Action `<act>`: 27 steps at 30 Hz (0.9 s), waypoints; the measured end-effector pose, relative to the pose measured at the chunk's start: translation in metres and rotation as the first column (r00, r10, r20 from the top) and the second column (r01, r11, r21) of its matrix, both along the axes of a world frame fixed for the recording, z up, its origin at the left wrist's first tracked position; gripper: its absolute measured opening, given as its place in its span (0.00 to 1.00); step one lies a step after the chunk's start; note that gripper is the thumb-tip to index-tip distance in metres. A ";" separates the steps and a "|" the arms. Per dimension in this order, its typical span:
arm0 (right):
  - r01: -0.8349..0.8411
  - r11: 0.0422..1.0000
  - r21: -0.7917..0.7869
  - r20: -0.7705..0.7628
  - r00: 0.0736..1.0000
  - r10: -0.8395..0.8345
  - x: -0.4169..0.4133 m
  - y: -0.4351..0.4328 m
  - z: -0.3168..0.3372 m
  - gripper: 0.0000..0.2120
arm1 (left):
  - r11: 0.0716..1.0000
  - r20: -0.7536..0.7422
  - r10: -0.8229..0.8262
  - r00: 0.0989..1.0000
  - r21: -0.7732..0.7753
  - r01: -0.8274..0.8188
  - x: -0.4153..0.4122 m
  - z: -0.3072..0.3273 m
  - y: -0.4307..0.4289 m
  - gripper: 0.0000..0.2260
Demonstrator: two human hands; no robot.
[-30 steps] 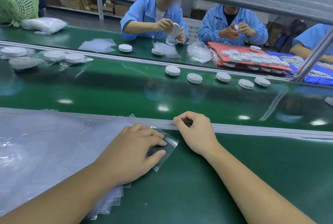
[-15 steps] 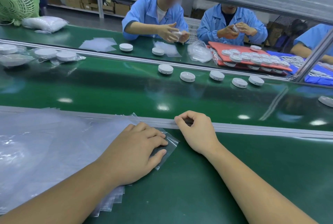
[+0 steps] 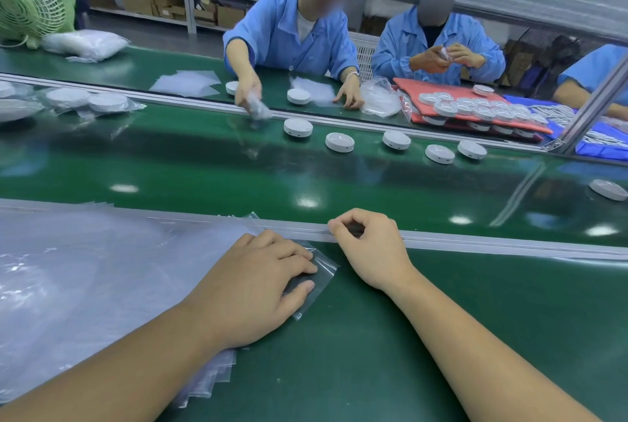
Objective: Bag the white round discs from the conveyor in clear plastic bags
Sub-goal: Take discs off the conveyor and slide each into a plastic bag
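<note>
- I see my left hand (image 3: pixel 258 285) flat on the clear bags (image 3: pixel 102 285), lower left.
- My right hand (image 3: pixel 370 248) rests curled at centre.
- White discs (image 3: pixel 339 142) line the conveyor (image 3: pixel 204 166) above.

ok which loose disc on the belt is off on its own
The disc at the far right edge of view. It lies alone, nearer you, while the other five loose discs form a line along the far edge of the belt.
</note>
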State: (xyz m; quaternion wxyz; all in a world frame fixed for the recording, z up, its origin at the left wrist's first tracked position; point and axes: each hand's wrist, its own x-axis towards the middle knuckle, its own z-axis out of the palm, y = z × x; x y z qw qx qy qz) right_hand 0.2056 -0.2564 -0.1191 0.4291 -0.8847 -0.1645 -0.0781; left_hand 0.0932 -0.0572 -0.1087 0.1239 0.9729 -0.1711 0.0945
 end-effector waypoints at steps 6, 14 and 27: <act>0.006 1.000 -0.004 0.005 1.000 -0.006 0.000 0.000 0.000 0.08 | 1.000 -0.001 0.001 1.000 -0.001 -0.001 0.000 0.001 0.000 0.23; 0.005 1.000 -0.002 0.007 1.000 -0.005 0.000 -0.001 0.000 0.08 | 1.000 -0.011 0.000 1.000 0.015 0.001 0.000 0.003 -0.001 0.23; 0.016 1.000 -0.015 0.004 1.000 -0.016 0.000 0.000 0.001 0.09 | 0.988 0.120 -0.059 0.991 0.148 0.040 -0.004 0.008 -0.004 0.19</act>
